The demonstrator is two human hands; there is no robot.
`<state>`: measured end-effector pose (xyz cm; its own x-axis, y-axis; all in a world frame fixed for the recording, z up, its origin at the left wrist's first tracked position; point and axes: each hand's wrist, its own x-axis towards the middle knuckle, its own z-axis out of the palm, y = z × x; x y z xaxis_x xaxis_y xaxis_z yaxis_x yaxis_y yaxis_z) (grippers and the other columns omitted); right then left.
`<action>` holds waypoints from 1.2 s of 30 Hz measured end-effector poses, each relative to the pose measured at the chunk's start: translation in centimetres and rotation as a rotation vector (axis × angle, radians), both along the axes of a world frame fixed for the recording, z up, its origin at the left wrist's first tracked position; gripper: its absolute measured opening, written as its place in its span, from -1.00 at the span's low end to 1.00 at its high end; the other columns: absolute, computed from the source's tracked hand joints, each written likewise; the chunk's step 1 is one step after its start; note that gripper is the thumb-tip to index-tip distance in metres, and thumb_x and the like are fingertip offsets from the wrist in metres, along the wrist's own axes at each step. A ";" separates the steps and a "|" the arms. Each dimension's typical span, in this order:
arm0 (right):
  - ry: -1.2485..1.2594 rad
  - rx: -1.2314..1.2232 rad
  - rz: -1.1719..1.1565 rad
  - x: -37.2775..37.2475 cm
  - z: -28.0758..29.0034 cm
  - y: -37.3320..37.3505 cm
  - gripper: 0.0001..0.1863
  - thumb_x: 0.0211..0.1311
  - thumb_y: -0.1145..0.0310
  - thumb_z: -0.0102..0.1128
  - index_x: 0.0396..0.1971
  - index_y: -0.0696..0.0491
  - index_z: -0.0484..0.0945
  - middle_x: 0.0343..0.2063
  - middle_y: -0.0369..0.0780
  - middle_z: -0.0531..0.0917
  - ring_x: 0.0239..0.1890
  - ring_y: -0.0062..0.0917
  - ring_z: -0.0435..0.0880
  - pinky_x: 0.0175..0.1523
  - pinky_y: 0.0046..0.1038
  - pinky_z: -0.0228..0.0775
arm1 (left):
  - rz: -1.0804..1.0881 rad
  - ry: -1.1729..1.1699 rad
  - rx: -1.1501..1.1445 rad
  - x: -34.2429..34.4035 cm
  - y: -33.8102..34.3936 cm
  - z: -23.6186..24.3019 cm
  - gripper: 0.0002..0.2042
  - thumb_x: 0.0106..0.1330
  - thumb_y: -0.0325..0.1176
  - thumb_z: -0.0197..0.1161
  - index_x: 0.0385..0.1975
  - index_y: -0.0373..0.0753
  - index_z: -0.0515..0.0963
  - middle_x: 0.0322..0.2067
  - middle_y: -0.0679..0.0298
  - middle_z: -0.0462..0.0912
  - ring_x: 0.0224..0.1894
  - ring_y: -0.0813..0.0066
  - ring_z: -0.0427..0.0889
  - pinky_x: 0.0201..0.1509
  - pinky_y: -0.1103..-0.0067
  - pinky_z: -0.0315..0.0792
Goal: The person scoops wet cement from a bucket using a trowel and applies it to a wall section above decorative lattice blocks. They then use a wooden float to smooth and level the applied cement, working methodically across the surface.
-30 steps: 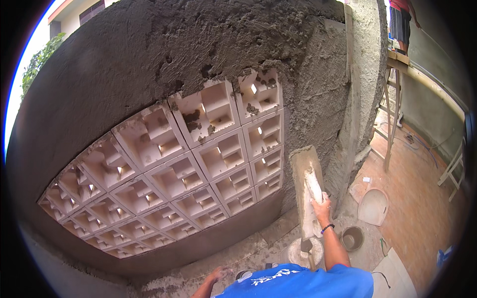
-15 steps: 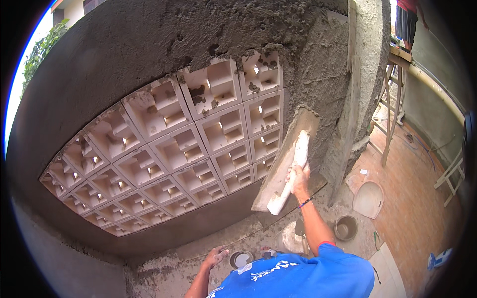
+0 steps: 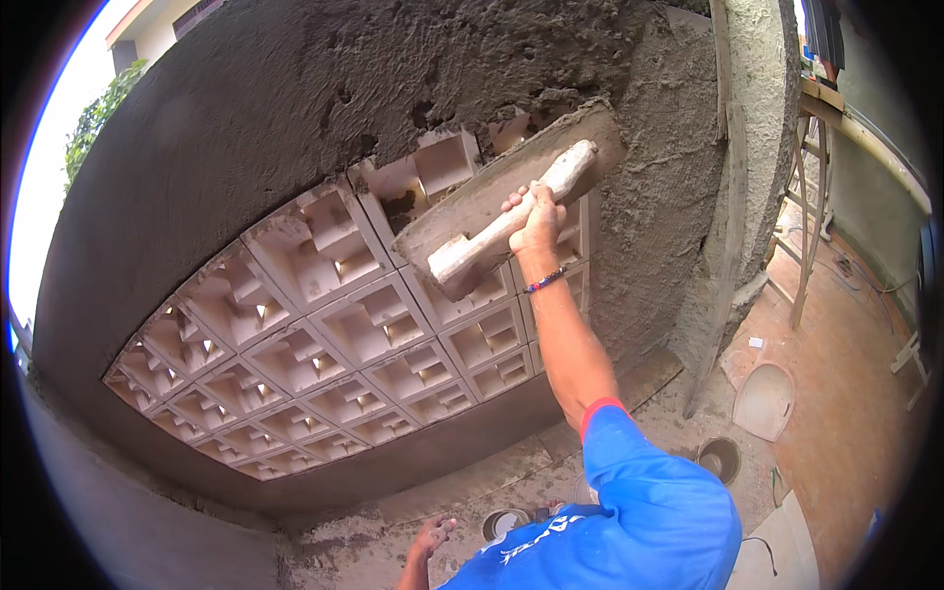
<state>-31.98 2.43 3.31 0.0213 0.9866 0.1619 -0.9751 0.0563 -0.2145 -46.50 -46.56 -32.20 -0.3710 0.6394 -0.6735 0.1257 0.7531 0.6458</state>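
My right hand [image 3: 537, 222] is wrapped round the pale, mortar-caked handle of a long plastering float [image 3: 474, 202]. The float is held tilted, its upper end close to the rough wet mortar [image 3: 629, 177] beside the block panel. Its board covers part of the upper right of a panel of pale ventilation blocks [image 3: 295, 334]. Whether the board's face presses on the wall is hidden from here. Down by my body, my left hand [image 3: 433, 536] holds nothing, its fingers loosely apart, near a small bucket [image 3: 503, 521].
Dark mortar [image 3: 197, 177] surrounds the blocks. An upright wooden batten [image 3: 723, 256] stands against the wall's right edge. On the floor are a bucket [image 3: 719, 460] and a pale basin-like piece [image 3: 764, 401]. At the far right, another person's legs [image 3: 824, 39] show above a wooden scaffold [image 3: 808, 226].
My right hand has carried the float up and to the left, from beside the panel to over its upper right blocks. The left hand stays low, holding nothing.
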 end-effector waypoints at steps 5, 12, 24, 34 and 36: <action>0.086 -0.055 -0.001 -2.5 2.3 1.4 -0.83 0.20 0.43 0.15 -0.33 0.15 0.35 -0.48 -0.22 0.49 -0.57 -0.51 0.50 -0.52 -0.35 0.47 | 0.059 -0.045 0.070 -1.8 -1.2 -3.9 -0.37 0.32 -0.05 0.27 0.25 -0.39 0.39 0.06 -0.02 0.58 0.04 0.21 0.59 0.03 0.38 0.52; 0.040 -0.081 -0.063 -3.4 4.5 1.6 -0.85 0.27 0.42 0.11 -0.34 0.18 0.37 -0.49 -0.22 0.49 -0.56 -0.50 0.51 -0.51 -0.35 0.48 | 0.035 -0.017 0.013 -1.9 1.2 -3.0 -0.34 0.32 -0.01 0.26 0.27 -0.39 0.35 0.03 -0.02 0.60 -0.03 0.21 0.63 0.02 0.37 0.52; 0.009 -0.189 -0.142 -2.6 8.8 2.3 -0.84 0.23 0.44 0.09 -0.35 0.20 0.34 -0.54 -0.22 0.47 -0.62 -0.50 0.48 -0.58 -0.33 0.43 | 0.013 -0.028 0.061 -4.1 2.1 -6.5 -0.28 0.30 0.07 0.25 0.27 -0.41 0.34 0.00 -0.03 0.62 -0.15 0.26 0.65 -0.02 0.37 0.51; 0.076 -0.218 -0.147 -2.7 9.8 2.3 -0.85 0.24 0.43 0.06 -0.38 0.19 0.34 -0.53 -0.23 0.47 -0.62 -0.52 0.46 -0.59 -0.37 0.43 | -0.036 -0.048 0.113 -3.9 3.6 -5.2 -0.35 0.31 0.00 0.27 0.24 -0.40 0.39 0.01 -0.01 0.62 -0.09 0.29 0.64 -0.03 0.43 0.52; 0.040 -0.227 -0.147 -3.1 8.0 2.0 -0.84 0.24 0.42 0.07 -0.38 0.19 0.34 -0.53 -0.23 0.46 -0.63 -0.52 0.46 -0.59 -0.36 0.43 | -0.041 -0.054 0.142 -3.4 3.4 -5.0 -0.36 0.32 -0.02 0.27 0.23 -0.40 0.40 0.01 0.00 0.62 -0.07 0.28 0.63 -0.02 0.43 0.52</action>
